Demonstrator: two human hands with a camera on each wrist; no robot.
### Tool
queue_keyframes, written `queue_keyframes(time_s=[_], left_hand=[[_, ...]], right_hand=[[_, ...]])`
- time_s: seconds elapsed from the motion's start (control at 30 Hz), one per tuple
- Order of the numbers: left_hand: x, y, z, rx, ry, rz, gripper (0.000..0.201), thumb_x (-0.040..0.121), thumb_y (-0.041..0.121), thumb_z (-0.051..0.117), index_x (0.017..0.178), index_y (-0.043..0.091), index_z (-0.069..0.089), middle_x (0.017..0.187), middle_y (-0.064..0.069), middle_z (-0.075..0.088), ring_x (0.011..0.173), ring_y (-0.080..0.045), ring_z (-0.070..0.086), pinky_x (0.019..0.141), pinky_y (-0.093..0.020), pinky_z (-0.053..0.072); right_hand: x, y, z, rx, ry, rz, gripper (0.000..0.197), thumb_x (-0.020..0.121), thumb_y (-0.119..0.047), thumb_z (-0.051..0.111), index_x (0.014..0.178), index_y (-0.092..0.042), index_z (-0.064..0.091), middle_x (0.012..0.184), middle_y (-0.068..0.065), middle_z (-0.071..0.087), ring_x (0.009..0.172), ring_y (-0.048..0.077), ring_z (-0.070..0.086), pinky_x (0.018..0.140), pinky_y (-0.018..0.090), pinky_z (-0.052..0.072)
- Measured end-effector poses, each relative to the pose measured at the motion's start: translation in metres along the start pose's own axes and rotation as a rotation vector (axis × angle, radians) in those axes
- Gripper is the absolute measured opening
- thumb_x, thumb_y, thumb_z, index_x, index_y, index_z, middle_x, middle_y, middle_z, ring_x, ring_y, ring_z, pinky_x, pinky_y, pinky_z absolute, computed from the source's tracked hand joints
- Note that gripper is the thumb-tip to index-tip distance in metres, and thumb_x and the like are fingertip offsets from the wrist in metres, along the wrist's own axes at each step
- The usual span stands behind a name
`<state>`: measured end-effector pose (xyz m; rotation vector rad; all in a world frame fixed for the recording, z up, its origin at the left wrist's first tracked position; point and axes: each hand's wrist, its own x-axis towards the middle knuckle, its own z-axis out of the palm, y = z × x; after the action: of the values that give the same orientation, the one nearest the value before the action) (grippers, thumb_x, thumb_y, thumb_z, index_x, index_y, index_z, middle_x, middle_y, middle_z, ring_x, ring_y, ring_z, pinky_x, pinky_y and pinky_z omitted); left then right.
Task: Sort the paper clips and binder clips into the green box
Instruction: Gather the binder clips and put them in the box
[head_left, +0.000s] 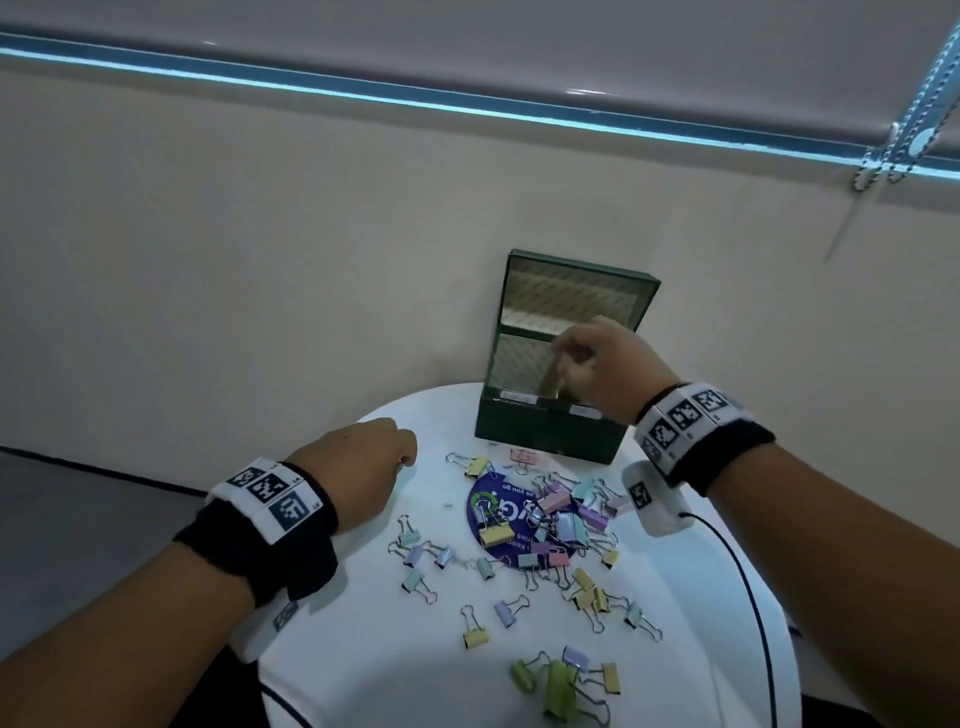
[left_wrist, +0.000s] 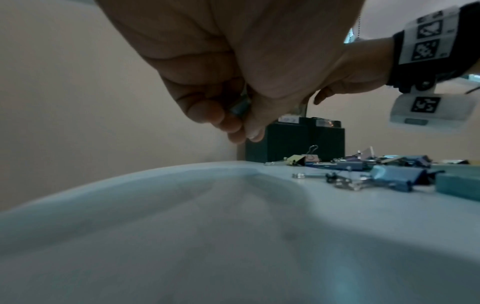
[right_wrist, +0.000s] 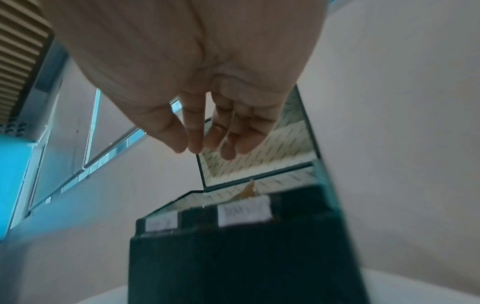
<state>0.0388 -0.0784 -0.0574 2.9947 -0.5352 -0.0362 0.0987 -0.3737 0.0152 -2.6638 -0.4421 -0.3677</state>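
The green box (head_left: 545, 431) stands open at the back of the round white table (head_left: 363, 649), its lid leaning against the wall. My right hand (head_left: 571, 364) hovers over its right compartment; in the right wrist view its fingers (right_wrist: 207, 142) hang loose and hold nothing. Two white labels (right_wrist: 244, 212) sit on the box's front rim (right_wrist: 233, 257). My left hand (head_left: 408, 460) is curled at the table's left side and pinches a small blue binder clip (left_wrist: 239, 107). Several pastel binder clips (head_left: 556, 514) lie scattered in front of the box.
A round blue sticker (head_left: 483, 525) lies under the clip pile. A black cable (head_left: 748, 587) runs along the table's right side. The cream wall stands right behind the box. More clips (head_left: 566, 680) lie near the front edge.
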Motion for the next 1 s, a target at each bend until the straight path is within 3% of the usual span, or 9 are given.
queue_keyframes(time_s=[0.07,0.2,0.37,0.5,0.63,0.7,0.8,0.9,1.0], left_hand=[[0.000,0.007,0.000,0.039,-0.009,0.075,0.031,0.100,0.014,0.037,0.120,0.030,0.055,0.113,0.009,0.051,0.099,-0.013,0.052,0.082,-0.027,0.044],[0.012,0.019,-0.012,0.022,-0.007,0.193,0.031,0.101,0.019,0.037,0.118,0.031,0.060,0.114,0.011,0.053,0.104,-0.014,0.056,0.089,-0.033,0.048],[0.069,0.054,-0.051,-0.169,0.205,0.214,0.020,0.099,0.020,0.052,0.105,0.027,0.069,0.103,0.005,0.051,0.091,-0.014,0.055,0.085,-0.029,0.046],[0.123,0.079,-0.059,-0.150,0.270,0.173,0.020,0.095,0.015,0.057,0.106,0.022,0.072,0.105,0.000,0.059,0.095,-0.020,0.061,0.082,-0.024,0.042],[0.145,0.083,-0.057,-0.025,0.166,0.122,0.036,0.093,0.033,0.062,0.129,0.028,0.064,0.123,-0.004,0.062,0.107,-0.024,0.060,0.092,-0.032,0.047],[0.140,0.078,-0.056,-0.033,0.188,0.125,0.040,0.091,0.036,0.065,0.131,0.030,0.062,0.124,-0.003,0.057,0.102,-0.022,0.059,0.092,-0.035,0.048],[0.111,0.067,-0.059,-0.086,0.256,0.204,0.025,0.090,0.031,0.067,0.115,0.031,0.068,0.109,0.004,0.055,0.085,-0.012,0.058,0.081,-0.029,0.048],[0.066,0.054,-0.057,0.000,0.015,0.253,0.015,0.091,0.033,0.066,0.106,0.037,0.067,0.098,0.014,0.059,0.084,-0.005,0.057,0.076,-0.025,0.046],[0.024,0.035,-0.044,0.072,-0.262,0.257,0.024,0.089,0.040,0.068,0.112,0.044,0.065,0.098,0.019,0.061,0.087,0.002,0.059,0.082,-0.024,0.050]], right_hand=[[-0.030,0.013,-0.001,0.030,-0.014,-0.002,0.009,0.092,-0.016,0.062,0.089,-0.021,0.069,0.085,-0.007,0.064,0.074,0.009,0.060,0.071,0.025,0.053],[-0.080,0.040,0.000,-0.052,-0.244,0.081,0.010,0.090,-0.018,0.065,0.087,-0.025,0.072,0.077,-0.017,0.063,0.069,0.001,0.058,0.065,0.014,0.045],[-0.100,0.055,0.002,-0.036,-0.350,0.163,0.016,0.080,-0.032,0.078,0.070,-0.037,0.066,0.060,-0.015,0.056,0.053,0.000,0.047,0.059,0.013,0.042],[-0.107,0.041,0.012,0.003,-0.433,0.134,0.007,0.079,-0.034,0.074,0.074,-0.030,0.071,0.063,-0.010,0.061,0.056,0.002,0.049,0.063,0.019,0.048],[-0.110,0.044,0.017,0.082,-0.463,0.130,0.017,0.070,-0.042,0.081,0.077,-0.030,0.072,0.074,-0.004,0.070,0.057,0.002,0.052,0.063,0.022,0.051],[-0.113,0.044,0.018,0.072,-0.481,0.137,0.026,0.067,-0.047,0.084,0.078,-0.027,0.072,0.074,-0.006,0.070,0.058,0.002,0.054,0.063,0.023,0.052],[-0.115,0.040,0.021,0.020,-0.486,0.135,0.029,0.066,-0.051,0.084,0.078,-0.028,0.072,0.073,-0.012,0.070,0.063,0.002,0.058,0.066,0.025,0.055],[-0.114,0.042,0.024,0.003,-0.457,0.120,0.019,0.071,-0.043,0.084,0.079,-0.030,0.073,0.073,-0.015,0.070,0.069,0.001,0.062,0.068,0.024,0.055],[-0.116,0.042,0.026,0.016,-0.463,0.102,0.011,0.075,-0.031,0.080,0.083,-0.032,0.072,0.074,-0.016,0.069,0.071,0.002,0.062,0.068,0.022,0.053]])
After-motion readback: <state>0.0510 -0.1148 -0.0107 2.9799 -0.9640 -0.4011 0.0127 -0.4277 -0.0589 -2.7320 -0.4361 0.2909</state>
